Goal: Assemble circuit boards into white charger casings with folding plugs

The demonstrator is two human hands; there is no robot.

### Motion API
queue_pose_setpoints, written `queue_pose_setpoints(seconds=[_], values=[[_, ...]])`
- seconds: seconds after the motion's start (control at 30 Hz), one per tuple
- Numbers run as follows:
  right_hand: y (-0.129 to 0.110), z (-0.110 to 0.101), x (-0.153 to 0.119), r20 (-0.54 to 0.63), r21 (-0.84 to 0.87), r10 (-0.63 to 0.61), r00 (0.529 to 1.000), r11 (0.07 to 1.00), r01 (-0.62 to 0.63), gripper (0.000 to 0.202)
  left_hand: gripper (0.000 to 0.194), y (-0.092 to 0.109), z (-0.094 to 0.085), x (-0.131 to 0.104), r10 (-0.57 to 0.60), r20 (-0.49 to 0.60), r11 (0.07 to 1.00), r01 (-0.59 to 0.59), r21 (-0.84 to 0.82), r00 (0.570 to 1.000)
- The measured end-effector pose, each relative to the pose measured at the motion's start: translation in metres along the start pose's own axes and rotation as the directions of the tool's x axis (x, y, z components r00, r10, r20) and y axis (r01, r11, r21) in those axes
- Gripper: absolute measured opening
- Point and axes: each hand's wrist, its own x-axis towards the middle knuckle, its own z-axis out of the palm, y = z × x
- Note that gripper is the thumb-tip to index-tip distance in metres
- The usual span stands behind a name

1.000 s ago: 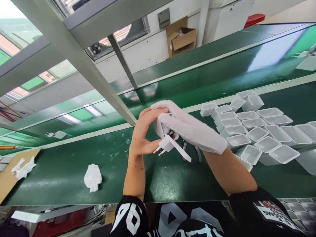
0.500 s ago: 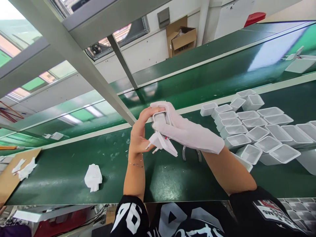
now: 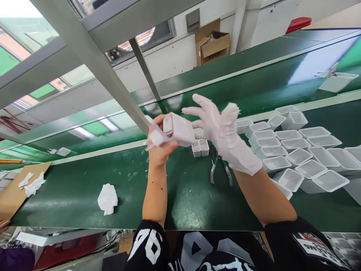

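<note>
My bare left hand (image 3: 160, 148) is closed around a white plug adapter (image 3: 182, 130). The adapter's box-shaped housing points right, and its end piece with the prongs hangs apart on the left, with a bit of red between the two. In a white glove, my right hand (image 3: 213, 122) has its fingers spread at the right side of the housing. Whether its lower fingertips touch the housing I cannot tell. Beneath the hands, two small white open boxes (image 3: 200, 148) stand side by side on the green bench. Pliers (image 3: 220, 171) with grey-ended handles lie below my right wrist, their jaws partly hidden.
Several white open-topped boxes (image 3: 291, 143) crowd the right of the bench. A folded white cloth (image 3: 107, 199) lies left of my arm. Cardboard (image 3: 17, 201) with white scraps is at far left, near another person's hand (image 3: 3, 224). A grey post (image 3: 113, 86) slants down to the bench.
My right hand has come off the adapter and spread its fingers. My left hand has turned the adapter so that its housing points right. The two small boxes now show.
</note>
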Motion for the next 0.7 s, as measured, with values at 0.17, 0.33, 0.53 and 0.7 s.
queue_pose_setpoints(seconds=[0.17,0.33,0.53,0.7], values=[[-0.003,-0.003,0.004,-0.126,0.229,0.122,0.985,0.969,-0.091,0.065,0.056,0.004,0.008,0.003,-0.527,0.042,0.739,0.482,-0.470,0.849],[-0.004,-0.004,0.003,-0.132,0.257,0.091,0.987,0.965,-0.055,0.073,0.050,0.012,0.020,0.003,-0.662,0.040,0.547,0.519,-0.657,0.749],[-0.005,0.002,0.001,-0.177,0.243,0.059,0.982,0.970,-0.015,0.074,0.052,0.011,0.019,0.004,-0.710,0.008,0.503,0.515,-0.694,0.705],[-0.014,0.002,-0.002,-0.172,0.250,0.097,0.980,0.967,-0.052,0.057,0.054,0.001,0.010,0.001,-0.605,0.029,0.674,0.532,-0.514,0.795]])
